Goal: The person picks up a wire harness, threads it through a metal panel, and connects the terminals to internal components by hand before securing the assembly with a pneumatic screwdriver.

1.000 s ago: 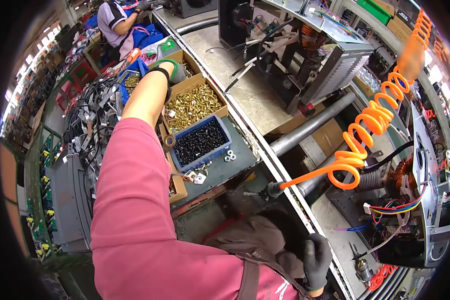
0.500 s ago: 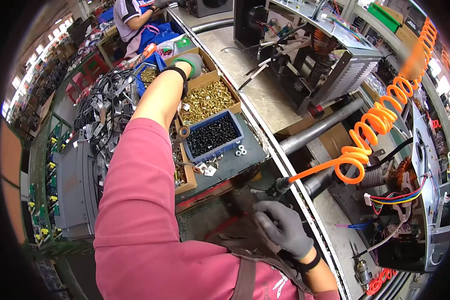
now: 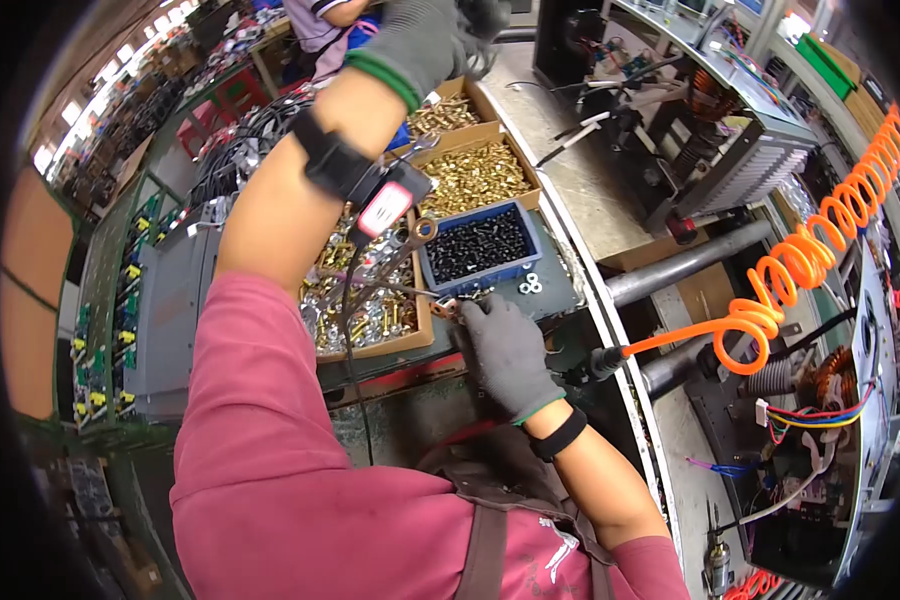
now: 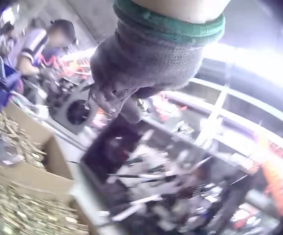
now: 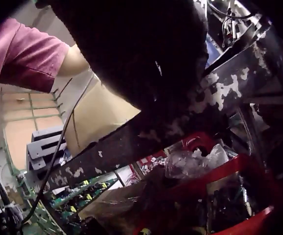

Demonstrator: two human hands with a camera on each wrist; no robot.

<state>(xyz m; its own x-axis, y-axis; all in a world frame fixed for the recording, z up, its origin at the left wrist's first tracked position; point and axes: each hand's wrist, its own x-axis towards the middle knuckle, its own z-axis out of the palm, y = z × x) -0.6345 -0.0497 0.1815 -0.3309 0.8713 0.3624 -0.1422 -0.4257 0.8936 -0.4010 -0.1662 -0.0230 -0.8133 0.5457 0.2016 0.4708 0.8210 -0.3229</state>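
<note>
1. Small metal pieces (image 3: 448,307) lie on the bench edge, at the centre of the clock; the worker, in a rose-coloured shirt (image 3: 320,510), stands at six o'clock.

2. At four o'clock, the gloved right hand (image 3: 512,360) reaches in, its fingertips at the pieces. Whether they pinch one cannot be told from here.

3. At twelve, beyond the bins, the left hand (image 3: 425,50) hangs in the air in a grey knit glove with a green cuff. Its fingers look bent but blurred; how far open they are, and what they may hold, cannot be told.

4. The work appears well short of finished: hardware lies loose by the boxful, and two machines stand exposed. Fitting and closing up seem to be what is left; the internal parts in place look like the done share.

5. Just past twelve, a smooth blue tray (image 3: 490,279) bears matte black screws (image 3: 478,243); beyond it, glinting brass fasteners (image 3: 475,180) fill a cardboard box. At nine, mixed hardware (image 3: 370,318) sits jumbled; toward eleven lies a ring-ended tool (image 3: 423,230), brown and worn.

6. At two o'clock stands an open machine (image 3: 760,160) with slatted grey metal; between three and four, a second machine (image 3: 875,340) trails coloured wires (image 3: 820,412). A glossy orange hose (image 3: 750,325) coils at three.
</note>
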